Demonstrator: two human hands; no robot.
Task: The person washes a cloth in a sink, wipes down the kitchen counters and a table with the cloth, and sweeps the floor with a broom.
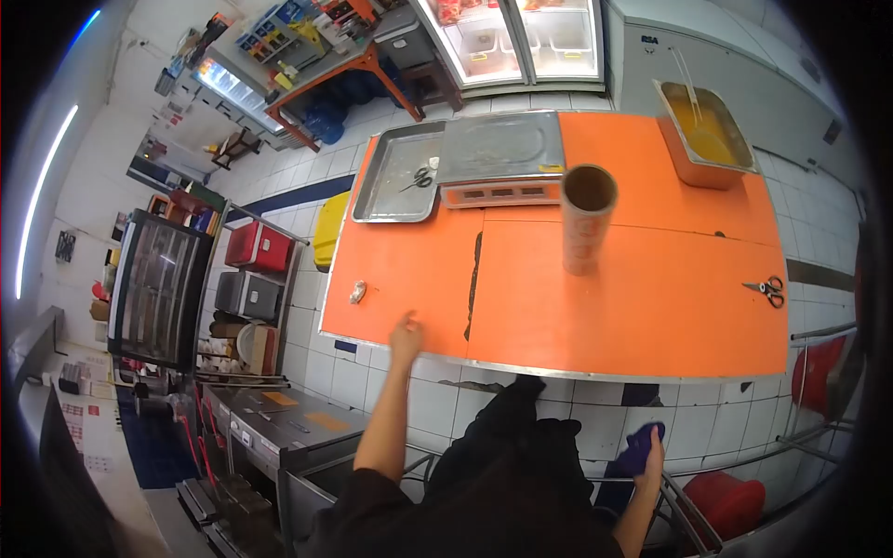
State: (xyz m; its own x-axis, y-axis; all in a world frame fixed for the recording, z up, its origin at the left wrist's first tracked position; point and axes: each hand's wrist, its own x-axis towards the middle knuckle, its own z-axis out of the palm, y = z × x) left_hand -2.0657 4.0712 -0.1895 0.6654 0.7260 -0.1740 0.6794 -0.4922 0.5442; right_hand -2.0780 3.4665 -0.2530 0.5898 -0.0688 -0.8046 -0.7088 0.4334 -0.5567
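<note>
My left hand (406,336) is over the near edge of the orange tabletop (530,298). Its fingers look loosely bent and slightly apart, with nothing visible in them. A small crumpled whitish piece (358,292) lies on the table just beyond it, to the left, not touching the hand. Down at my right side, below the table edge, my right hand (655,456) is closed around a purple cloth (636,452). Part of the cloth hangs below the fingers.
A metal tray (383,203) holding black scissors (420,179) lies at the back left, beside a metal-topped scale (502,149). A brown cardboard tube (588,228) stands mid-table. A pan of yellow liquid (712,139) is back right; scissors (768,291) lie at the right edge.
</note>
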